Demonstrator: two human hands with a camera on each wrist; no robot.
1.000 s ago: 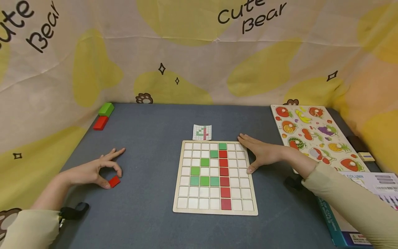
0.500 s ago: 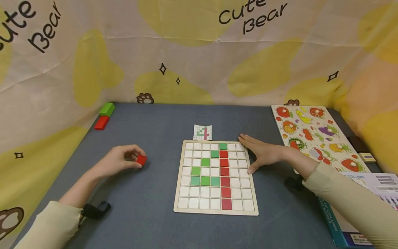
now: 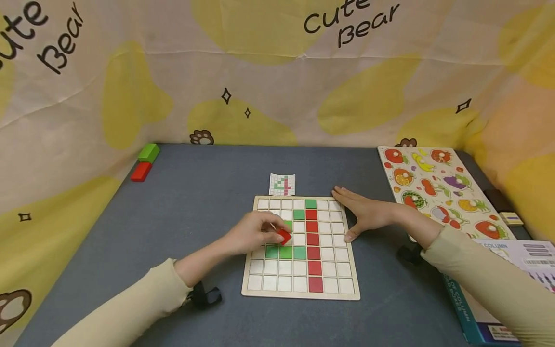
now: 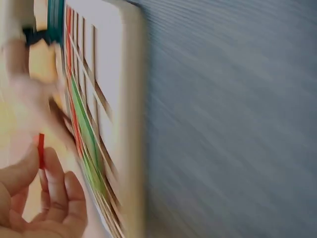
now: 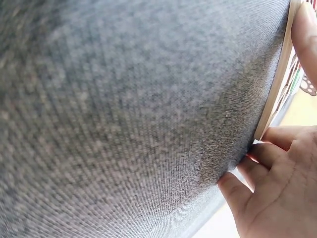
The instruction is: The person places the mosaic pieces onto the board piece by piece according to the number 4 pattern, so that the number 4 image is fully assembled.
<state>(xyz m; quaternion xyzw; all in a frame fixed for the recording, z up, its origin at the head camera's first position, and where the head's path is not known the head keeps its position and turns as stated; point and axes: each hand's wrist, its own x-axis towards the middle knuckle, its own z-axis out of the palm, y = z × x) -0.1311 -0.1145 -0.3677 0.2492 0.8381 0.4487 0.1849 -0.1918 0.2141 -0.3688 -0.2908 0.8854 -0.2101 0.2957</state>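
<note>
My left hand pinches a small red square tile between thumb and fingers. It is over the left half of a wooden grid board, covering some of its squares. In the left wrist view the tile stands on edge between the fingertips. The board carries a column of red squares and several green ones among white ones. My right hand rests at the board's right edge, fingers stretched toward the far corner. In the right wrist view its thumb lies on the board's rim.
A small pattern card lies just beyond the board. Green and red blocks sit at the table's far left edge. On the right are a fruit puzzle board and a box beside the right forearm.
My left hand has carried the red tile up from the table at left and rightward until over the board. The right hand has stayed in place at the board's edge.
</note>
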